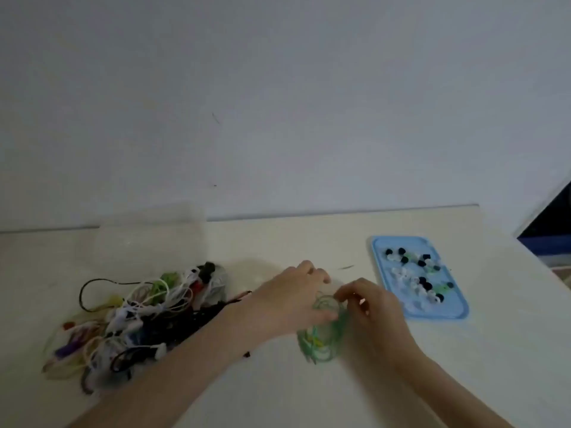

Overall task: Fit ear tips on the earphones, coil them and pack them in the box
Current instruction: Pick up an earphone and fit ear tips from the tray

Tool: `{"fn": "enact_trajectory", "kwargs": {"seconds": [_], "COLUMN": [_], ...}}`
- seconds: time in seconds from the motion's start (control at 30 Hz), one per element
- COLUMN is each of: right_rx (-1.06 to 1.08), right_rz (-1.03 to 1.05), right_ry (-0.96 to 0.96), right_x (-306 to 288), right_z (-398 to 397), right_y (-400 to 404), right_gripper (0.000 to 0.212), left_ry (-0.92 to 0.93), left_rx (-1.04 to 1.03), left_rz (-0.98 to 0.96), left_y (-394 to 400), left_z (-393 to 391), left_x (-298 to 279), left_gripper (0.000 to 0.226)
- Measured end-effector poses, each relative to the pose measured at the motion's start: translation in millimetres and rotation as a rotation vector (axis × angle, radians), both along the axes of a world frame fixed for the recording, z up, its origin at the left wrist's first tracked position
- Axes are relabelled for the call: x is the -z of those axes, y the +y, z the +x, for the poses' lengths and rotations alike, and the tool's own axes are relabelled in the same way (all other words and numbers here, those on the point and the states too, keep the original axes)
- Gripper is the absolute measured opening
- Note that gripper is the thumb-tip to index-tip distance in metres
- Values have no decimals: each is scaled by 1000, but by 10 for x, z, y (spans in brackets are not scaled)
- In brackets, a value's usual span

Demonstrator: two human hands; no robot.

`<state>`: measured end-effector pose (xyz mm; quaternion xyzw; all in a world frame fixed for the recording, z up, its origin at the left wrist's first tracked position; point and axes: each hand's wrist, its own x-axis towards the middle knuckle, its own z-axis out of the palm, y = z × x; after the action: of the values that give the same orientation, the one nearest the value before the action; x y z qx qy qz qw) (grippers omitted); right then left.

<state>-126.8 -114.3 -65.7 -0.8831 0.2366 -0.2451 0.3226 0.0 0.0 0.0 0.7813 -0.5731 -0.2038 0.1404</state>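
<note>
Table (309, 396) under both my arms, pale top. Clear plastic box (151, 233) beyond my left hand, against the wall; I can make out nothing packed in it, though it is blurred. Big tangle of earphones (139, 319) just outside my left forearm, many colours, none coiled. Blue tray (457, 313) just beyond my right hand, loose ear tips (417, 273) scattered on it, black, white, a few green.

Green earphones (324, 332) between my hands, cable bunched in loose loops. Left hand (293, 299) curled over the loops and gripping them; right hand (374, 307) pinching the cable at the top of the bunch. Too blurred to tell whether tips are on.

Judgement: early. One pair in work, pile waiting, packing not begun.
</note>
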Motion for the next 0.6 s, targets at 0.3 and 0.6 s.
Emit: {"fn": "enact_trajectory", "kwargs": {"seconds": [0.3, 0.6], "right_rx": [-58, -141], "right_rz": [-1, 39], "right_ry": [-68, -127], "right_x": [61, 68], "right_z": [-108, -217], "right_y": [-43, -66], "right_gripper": [26, 10], "left_ry": [-194, -460], "left_rx": [-33, -73], "left_rz": [-132, -372], "left_y": [-59, -34], "left_z": [-229, -402], "left_x": [421, 537], "left_gripper": [49, 46]}}
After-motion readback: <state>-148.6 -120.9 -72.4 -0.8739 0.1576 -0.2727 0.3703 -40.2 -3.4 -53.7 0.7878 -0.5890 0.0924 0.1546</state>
